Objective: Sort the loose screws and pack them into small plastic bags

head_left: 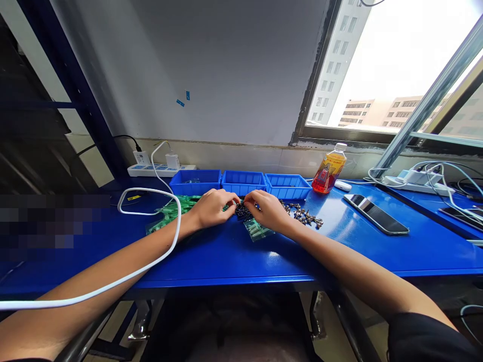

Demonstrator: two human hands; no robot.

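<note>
My left hand point(215, 208) and my right hand point(268, 209) are close together over a small pile of dark screws point(241, 211) on the blue table. Thumb and fingers of each hand are pinched together; what is between them is too small to make out. Right under my right hand lies a small clear-green plastic bag point(257, 230) with pale pieces in it. Several green plastic bags point(160, 221) are heaped beside and behind my left hand. Beyond my right wrist, loose metal screws point(307, 217) are scattered.
Three blue bins point(196, 190) stand in a row along the back. To their right are a drink bottle point(329, 170) and a phone point(375, 214). A white cable point(177, 229) loops across my left forearm. Power strips point(181, 168) sit by the wall.
</note>
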